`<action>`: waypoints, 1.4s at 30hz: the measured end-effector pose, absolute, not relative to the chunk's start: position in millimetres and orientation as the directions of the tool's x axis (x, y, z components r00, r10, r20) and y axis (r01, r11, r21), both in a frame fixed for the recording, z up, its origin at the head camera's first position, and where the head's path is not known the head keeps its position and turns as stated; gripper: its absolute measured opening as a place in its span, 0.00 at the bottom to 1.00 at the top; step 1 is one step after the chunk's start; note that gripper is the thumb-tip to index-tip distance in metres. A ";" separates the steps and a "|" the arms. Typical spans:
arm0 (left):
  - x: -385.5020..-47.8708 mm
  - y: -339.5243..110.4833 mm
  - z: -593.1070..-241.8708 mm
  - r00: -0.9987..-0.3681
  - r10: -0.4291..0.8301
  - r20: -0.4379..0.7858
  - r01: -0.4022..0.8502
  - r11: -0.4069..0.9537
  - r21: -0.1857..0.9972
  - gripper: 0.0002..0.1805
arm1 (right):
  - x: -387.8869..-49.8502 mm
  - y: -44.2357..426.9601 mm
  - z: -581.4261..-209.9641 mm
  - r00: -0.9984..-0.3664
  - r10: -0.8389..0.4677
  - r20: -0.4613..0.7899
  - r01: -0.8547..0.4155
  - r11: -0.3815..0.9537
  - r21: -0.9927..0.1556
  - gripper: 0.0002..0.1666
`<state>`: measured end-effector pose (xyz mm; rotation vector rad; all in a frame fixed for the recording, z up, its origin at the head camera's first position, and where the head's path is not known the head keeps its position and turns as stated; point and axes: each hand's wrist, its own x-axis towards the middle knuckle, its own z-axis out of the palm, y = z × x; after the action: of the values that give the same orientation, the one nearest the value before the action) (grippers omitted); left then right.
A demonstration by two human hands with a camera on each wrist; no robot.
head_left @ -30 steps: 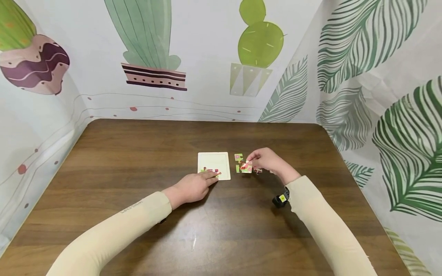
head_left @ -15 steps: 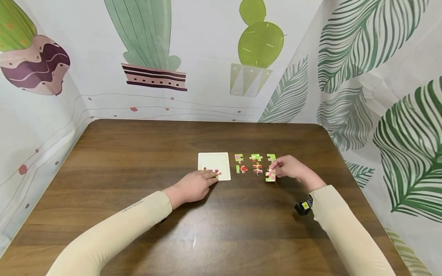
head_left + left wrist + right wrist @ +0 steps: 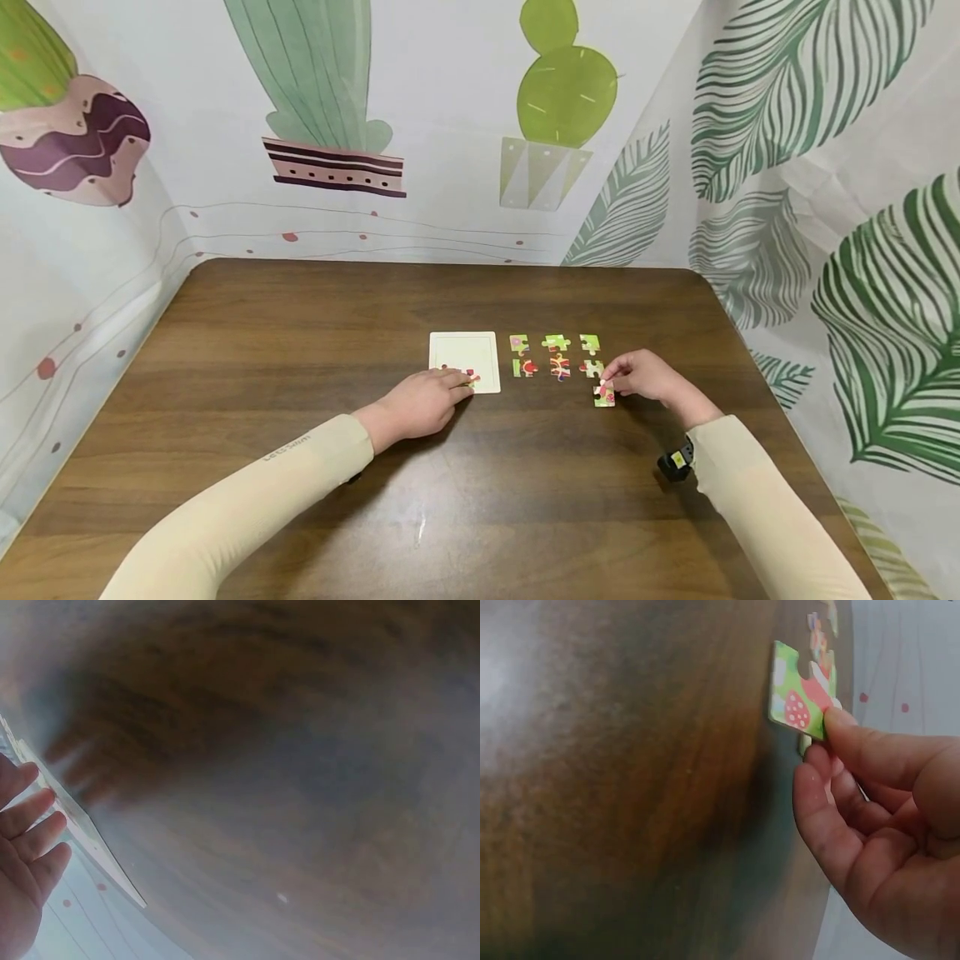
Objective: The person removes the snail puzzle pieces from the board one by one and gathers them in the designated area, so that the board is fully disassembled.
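Observation:
In the head view my left hand [image 3: 420, 404] rests on the lower part of a white puzzle tray [image 3: 463, 348], its fingers extended over some colourful pieces [image 3: 471, 374] that they partly cover. The left wrist view shows straight fingers [image 3: 37, 838] at the edge of the tray [image 3: 112, 871]. My right hand [image 3: 647, 377] pinches a puzzle piece [image 3: 604, 398] by one corner, just in front of the rightmost loose pieces. In the right wrist view this piece [image 3: 791, 697] is green with a red strawberry print and a straight-edged corner, held between thumb and fingers.
Several loose puzzle pieces lie in two rows right of the tray, among them a green one [image 3: 557, 342] at the back and a red and yellow one [image 3: 559, 367] in front. All lie on a brown wooden table [image 3: 480, 517] against a patterned wall covering [image 3: 450, 125].
My right hand has carried the pinched piece rightward and nearer to me, from above the left loose pieces to the right end, uncovering the rows. The left hand has stayed on the tray.

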<state>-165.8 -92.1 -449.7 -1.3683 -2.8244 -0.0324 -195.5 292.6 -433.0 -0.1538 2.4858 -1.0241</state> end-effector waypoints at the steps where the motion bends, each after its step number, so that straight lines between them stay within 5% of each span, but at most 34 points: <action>1: -165.6 -92.3 -449.6 -0.619 0.785 0.012 0.785 0.619 0.013 0.21 | -195.5 291.9 -433.9 -0.899 -0.262 -0.352 0.058 0.725 -0.687 0.09; 18: -164.1 -97.6 -448.3 -0.608 0.792 0.061 0.794 0.608 0.019 0.19 | -193.4 284.1 -442.8 -0.926 -0.214 -0.311 0.016 0.801 -0.599 0.06; 31: -157.3 -132.9 -446.4 -0.651 0.756 0.065 0.759 0.651 0.034 0.20 | -190.9 292.6 -438.5 -0.915 -0.214 -0.343 0.089 0.721 -0.687 0.13; 42: -155.1 -140.3 -445.2 -0.653 0.757 0.033 0.757 0.651 0.052 0.23 | -189.3 286.7 -418.2 -0.958 -0.135 -0.251 0.098 0.671 -0.735 0.22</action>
<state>-155.1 -140.3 -445.2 -1.3052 -2.8471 -0.0952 -189.3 286.7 -418.2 -0.0296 2.6021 -1.1690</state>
